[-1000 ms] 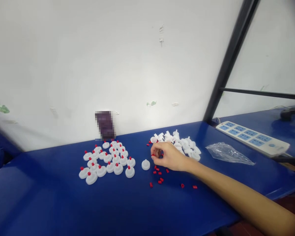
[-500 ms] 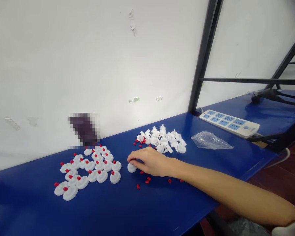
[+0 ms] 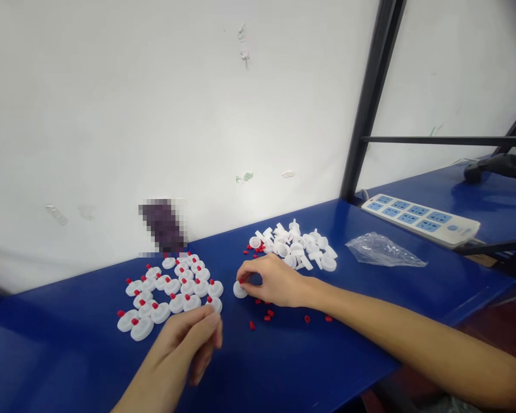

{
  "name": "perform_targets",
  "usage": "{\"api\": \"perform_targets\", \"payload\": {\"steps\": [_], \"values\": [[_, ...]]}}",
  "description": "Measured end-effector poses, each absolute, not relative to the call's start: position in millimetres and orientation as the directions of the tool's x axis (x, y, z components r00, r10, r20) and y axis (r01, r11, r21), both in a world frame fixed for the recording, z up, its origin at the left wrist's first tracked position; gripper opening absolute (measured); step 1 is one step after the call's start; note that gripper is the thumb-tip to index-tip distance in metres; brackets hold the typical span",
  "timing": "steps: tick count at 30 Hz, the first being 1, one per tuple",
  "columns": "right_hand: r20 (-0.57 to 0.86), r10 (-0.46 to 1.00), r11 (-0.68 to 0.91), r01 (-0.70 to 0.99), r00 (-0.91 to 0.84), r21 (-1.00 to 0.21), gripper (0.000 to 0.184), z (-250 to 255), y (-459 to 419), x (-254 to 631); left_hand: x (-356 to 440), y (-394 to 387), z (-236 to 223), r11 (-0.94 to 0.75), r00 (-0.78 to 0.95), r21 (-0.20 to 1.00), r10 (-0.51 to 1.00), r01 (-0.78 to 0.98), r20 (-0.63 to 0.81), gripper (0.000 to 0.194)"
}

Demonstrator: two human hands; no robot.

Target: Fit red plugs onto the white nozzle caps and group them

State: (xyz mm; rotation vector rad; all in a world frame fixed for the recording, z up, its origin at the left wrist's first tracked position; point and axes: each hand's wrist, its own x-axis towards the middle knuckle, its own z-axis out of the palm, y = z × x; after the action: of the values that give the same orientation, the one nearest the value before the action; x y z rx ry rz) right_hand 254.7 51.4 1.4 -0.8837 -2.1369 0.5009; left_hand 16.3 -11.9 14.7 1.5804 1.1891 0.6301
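Observation:
My right hand (image 3: 273, 282) pinches the small red cap (image 3: 241, 281) on top of a white round plastic piece (image 3: 239, 291) with thumb and forefinger. The piece's base rests on the blue table. My left hand (image 3: 193, 338) hangs over the table in front, fingers curled and thumb against the forefinger; nothing shows in it. Just beyond it, a group of white round pieces (image 3: 160, 313), each topped with a red cap, spreads over the left side. Loose red caps (image 3: 251, 326) lie near my right hand, some partly behind it.
Behind my right hand is a pile of white stemmed pieces (image 3: 298, 246) with more red caps beside it. A clear plastic bag (image 3: 384, 250) and a white power strip (image 3: 421, 219) lie to the right. A black frame post (image 3: 372, 103) rises at the back right.
My left hand has come into view from below. My right hand stays at the white piece, and a red cap now shows on it. The view has shifted slightly.

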Motion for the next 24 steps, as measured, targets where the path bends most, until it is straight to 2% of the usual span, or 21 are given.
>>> {"api": "perform_targets", "payload": {"steps": [2, 5, 9, 14, 16, 19, 24], "values": [[0.566, 0.724, 0.689, 0.364, -0.393, -0.627, 0.011, 7, 48, 254, 31, 4, 16, 0.071, 0.469, 0.934, 0.85, 0.35, -0.24, 0.041], [0.64, 0.702, 0.711, 0.26, -0.311, -0.654, 0.01, 15, 42, 252, 45, 16, 15, 0.085, 0.504, 0.946, 0.829, 0.314, -0.242, 0.037], [0.644, 0.689, 0.718, 0.185, -0.333, -0.671, 0.009, 18, 33, 250, 47, 12, 14, -0.019, 0.528, 0.957, 0.837, 0.288, -0.143, 0.035], [0.614, 0.705, 0.7, 0.208, -0.354, -0.683, 0.007, 14, 27, 247, 41, 7, 8, -0.18, 0.549, 0.933, 0.836, 0.312, -0.022, 0.033], [0.626, 0.652, 0.75, 0.25, -0.428, -0.612, 0.006, 12, 27, 246, 39, 8, 3, -0.245, 0.556, 0.914, 0.831, 0.323, 0.026, 0.035], [0.615, 0.521, 0.851, 0.305, -0.592, -0.427, 0.012, 12, 25, 247, 37, 7, -5, -0.307, 0.541, 0.884, 0.838, 0.353, 0.075, 0.038], [0.521, 0.406, 0.913, 0.35, -0.75, -0.208, 0.023, 20, 20, 251, 35, 0, -4, -0.383, 0.544, 0.812, 0.834, 0.441, 0.098, 0.029]]}}
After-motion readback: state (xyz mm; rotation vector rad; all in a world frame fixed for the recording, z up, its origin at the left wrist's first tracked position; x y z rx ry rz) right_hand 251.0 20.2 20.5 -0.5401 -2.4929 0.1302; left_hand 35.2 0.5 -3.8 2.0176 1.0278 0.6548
